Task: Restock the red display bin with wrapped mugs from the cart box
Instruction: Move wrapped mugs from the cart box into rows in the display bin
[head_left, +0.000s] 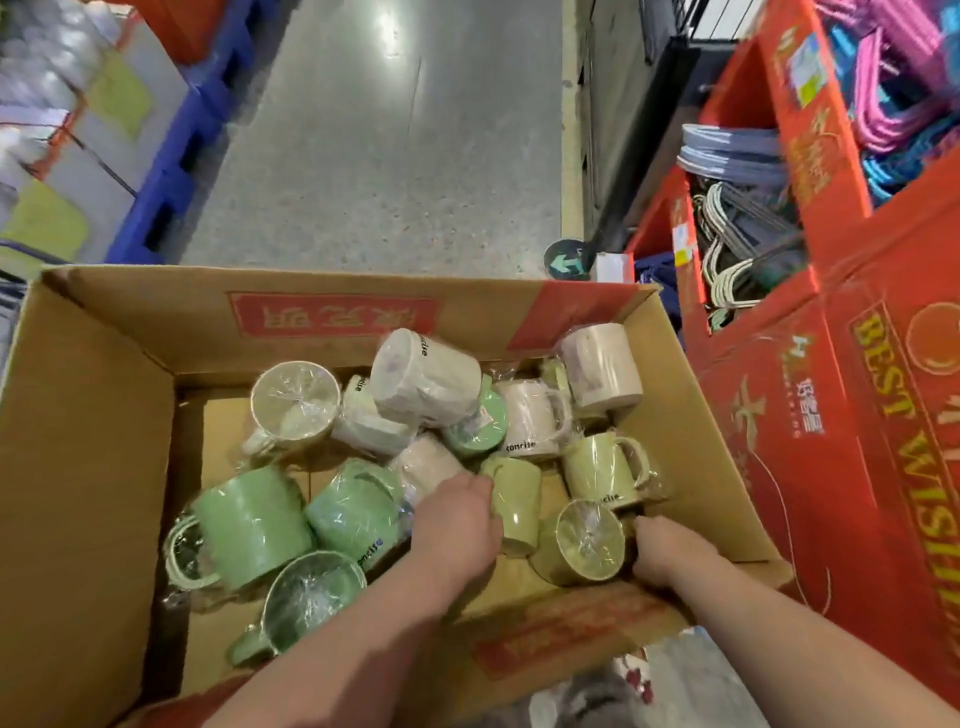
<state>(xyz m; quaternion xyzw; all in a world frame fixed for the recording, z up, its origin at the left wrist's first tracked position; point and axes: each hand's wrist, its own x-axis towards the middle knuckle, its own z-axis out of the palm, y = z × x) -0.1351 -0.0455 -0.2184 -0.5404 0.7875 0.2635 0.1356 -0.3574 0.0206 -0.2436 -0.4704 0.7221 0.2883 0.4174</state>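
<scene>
An open cardboard box (93, 467) holds several plastic-wrapped mugs in green, yellow-green and cream. My left hand (457, 525) reaches into the box and grips a yellow-green mug (517, 501) lying on its side. My right hand (662, 551) curls round another yellow-green mug (587, 543) near the box's front right corner; its fingers are partly hidden behind the mug. A red display bin (857, 467) printed with "BEST WISH" stands to the right of the box.
The red bin's far compartments hold grey and white hangers (737, 249) and pink and blue hangers (893, 93). A grey concrete aisle (374, 156) runs ahead. Blue pallets (176, 176) with stacked goods line the left side.
</scene>
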